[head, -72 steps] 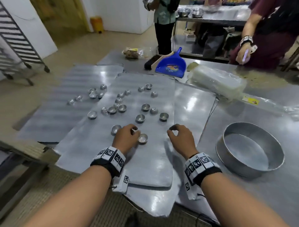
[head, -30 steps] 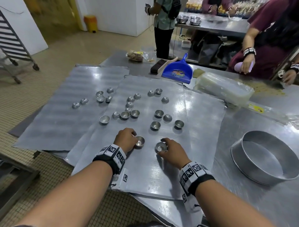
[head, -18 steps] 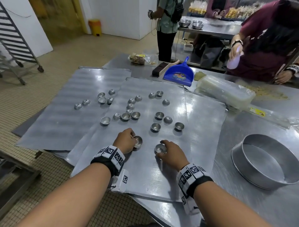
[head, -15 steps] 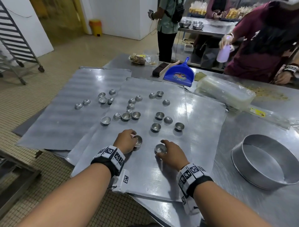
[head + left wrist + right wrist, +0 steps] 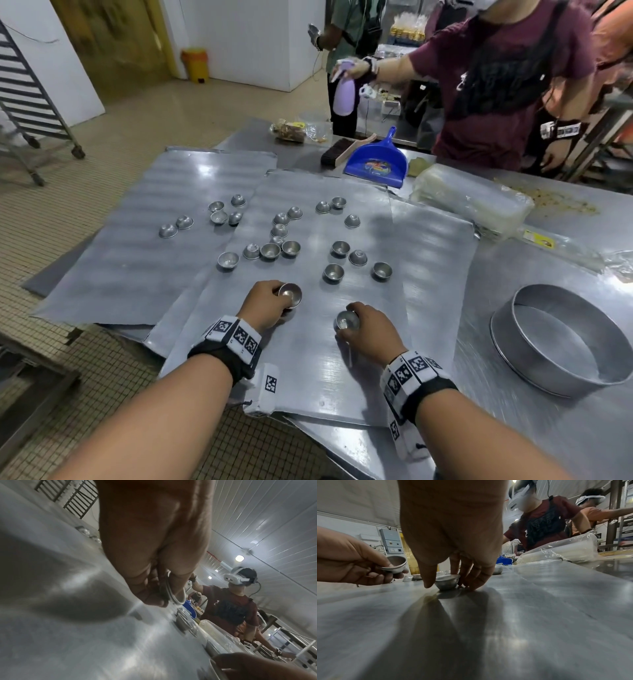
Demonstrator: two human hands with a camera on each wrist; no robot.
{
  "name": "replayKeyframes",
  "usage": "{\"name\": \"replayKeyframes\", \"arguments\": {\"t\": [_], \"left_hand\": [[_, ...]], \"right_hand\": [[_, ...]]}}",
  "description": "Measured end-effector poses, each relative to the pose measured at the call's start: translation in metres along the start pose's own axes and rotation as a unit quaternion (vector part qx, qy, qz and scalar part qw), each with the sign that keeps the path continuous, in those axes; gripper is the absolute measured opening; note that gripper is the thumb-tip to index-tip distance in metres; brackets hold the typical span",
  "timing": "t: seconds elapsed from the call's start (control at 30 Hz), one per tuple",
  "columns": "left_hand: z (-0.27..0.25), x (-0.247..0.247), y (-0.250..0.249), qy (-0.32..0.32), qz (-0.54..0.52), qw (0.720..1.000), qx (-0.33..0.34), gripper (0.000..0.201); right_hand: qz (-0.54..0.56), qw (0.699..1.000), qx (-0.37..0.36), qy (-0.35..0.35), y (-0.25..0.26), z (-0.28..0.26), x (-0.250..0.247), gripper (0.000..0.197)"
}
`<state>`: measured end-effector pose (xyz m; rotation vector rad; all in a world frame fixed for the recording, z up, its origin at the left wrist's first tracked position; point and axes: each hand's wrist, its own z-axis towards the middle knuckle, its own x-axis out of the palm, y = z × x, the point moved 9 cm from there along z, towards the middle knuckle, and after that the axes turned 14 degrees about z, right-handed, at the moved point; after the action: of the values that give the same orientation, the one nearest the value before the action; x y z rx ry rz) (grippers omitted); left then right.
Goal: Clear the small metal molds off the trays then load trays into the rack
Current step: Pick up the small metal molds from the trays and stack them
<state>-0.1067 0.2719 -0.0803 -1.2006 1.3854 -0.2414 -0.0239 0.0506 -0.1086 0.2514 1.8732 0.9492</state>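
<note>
Left hand (image 5: 265, 303) pinches the left mold (image 5: 290, 294), thumb on the rim and fingers under it. The right wrist view shows it lifted clear of the top tray (image 5: 325, 370). Its rim looks doubled in the left wrist view, so it may be two nested; can't tell. Right hand (image 5: 370, 329) has thumb and fingertips closed round the right mold (image 5: 346, 322), which sits mouth-up on the top tray toward its near edge.

Roughly twenty loose molds (image 5: 270, 250) lie across the middle and far half of the top tray, some mouth-up, some inverted. About half a dozen of them are on the left tray (image 5: 137, 267), toward its far-right corner. The right tray (image 5: 442, 260) pokes out from under the top one, bare where visible. All trays lie on the table (image 5: 531, 411). The rack (image 5: 24, 85) stands on the floor beyond the table's far-left corner.

Step, my read: mold clearing, and the trays can't go to the rack while loaded.

Next move calls for:
- lifting the right mold and nesting it with the left to free a hand
- flipping inverted ones before nesting
- pinching these thin, slick cups at the rim, since they'll likely skate if pushed

The drop-off spot isn't evident. The round pan (image 5: 561, 339) near the table's right edge is a candidate, but that's a guess.
</note>
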Motion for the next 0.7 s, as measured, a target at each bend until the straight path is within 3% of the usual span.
{"name": "replayKeyframes", "arguments": {"t": [0.17, 0.27, 0.43, 0.6, 0.7], "left_hand": [[0.002, 0.001, 0.005, 0.016, -0.040, 0.999, -0.003, 0.014], [0.000, 0.003, 0.002, 0.033, -0.049, 0.998, 0.010, 0.015], [-0.001, 0.006, 0.001, 0.047, -0.086, 0.995, -0.003, 0.015], [-0.002, 0.008, -0.003, 0.076, -0.128, 0.989, 0.005, 0.013], [-0.001, 0.007, -0.004, 0.073, -0.150, 0.986, 0.004, 0.016]], "right_hand": [[0.019, 0.999, 0.021, -0.025, 0.000, -0.010, -0.001, 0.052], [0.041, 0.998, 0.042, -0.039, -0.004, -0.016, 0.000, 0.067], [0.009, 0.999, 0.043, -0.028, 0.000, -0.018, 0.002, 0.034], [0.051, 0.997, 0.033, -0.047, 0.012, -0.018, -0.007, 0.050], [0.085, 0.994, -0.002, -0.063, 0.030, -0.020, -0.013, 0.048]]}}
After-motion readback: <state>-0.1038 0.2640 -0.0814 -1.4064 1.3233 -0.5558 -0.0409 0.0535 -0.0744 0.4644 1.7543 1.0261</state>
